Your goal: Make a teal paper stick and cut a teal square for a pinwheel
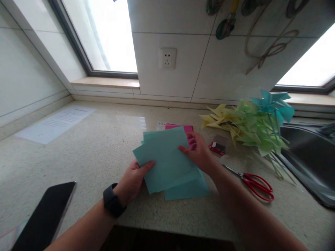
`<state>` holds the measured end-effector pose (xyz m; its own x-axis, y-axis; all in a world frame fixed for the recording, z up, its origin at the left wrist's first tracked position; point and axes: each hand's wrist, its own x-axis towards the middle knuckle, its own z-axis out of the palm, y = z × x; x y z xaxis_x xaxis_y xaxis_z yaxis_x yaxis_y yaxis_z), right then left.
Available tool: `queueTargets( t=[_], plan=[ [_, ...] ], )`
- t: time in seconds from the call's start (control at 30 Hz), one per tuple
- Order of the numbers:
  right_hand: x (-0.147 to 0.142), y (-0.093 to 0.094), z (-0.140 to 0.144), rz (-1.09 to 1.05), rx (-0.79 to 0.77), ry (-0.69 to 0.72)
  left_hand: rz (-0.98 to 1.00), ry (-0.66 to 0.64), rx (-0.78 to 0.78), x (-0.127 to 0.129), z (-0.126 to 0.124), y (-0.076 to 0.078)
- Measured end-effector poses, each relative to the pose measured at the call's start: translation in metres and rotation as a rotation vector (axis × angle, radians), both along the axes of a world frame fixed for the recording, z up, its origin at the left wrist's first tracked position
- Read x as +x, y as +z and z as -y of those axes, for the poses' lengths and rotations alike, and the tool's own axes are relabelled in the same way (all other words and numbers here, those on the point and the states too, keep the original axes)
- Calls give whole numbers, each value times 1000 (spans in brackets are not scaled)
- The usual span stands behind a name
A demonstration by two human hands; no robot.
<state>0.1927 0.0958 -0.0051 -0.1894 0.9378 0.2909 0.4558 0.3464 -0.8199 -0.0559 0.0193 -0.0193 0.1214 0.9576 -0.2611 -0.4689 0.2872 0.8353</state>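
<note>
Bare forearms come in from seven and five o'clock, a dark watch strapped on the left wrist. Between them, over the speckled counter, I see the left hand gripping fanned light-blue sheets, thumb on top. Its partner, the right hand, sets a thumb by their right edge, fingers curled; whether it pinches them I can't tell. Pink paper peeks out toward one o'clock. From the sheets, red-handled scissors lie just past three; a small red box and, farther off, paper pinwheels sit between two and three.
</note>
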Motion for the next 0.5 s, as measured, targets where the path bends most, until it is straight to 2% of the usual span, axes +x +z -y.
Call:
queueTargets(
  t=[0.13, 0.23, 0.37, 0.5],
  plan=[
    [1, -3, -2, -153, -258, 147, -5, 1, 38, 1, 1, -4],
    [-2, 3, 4, -262, -366, 229, 0, 13, 63, 2, 1, -2],
    [-2, 7, 6, -373, -451, 240, 7, 24, 55, 2, 1, 5],
    [0, 4, 1, -491, -504, 199, 8, -10, -7, 0, 1, 8]
  ],
)
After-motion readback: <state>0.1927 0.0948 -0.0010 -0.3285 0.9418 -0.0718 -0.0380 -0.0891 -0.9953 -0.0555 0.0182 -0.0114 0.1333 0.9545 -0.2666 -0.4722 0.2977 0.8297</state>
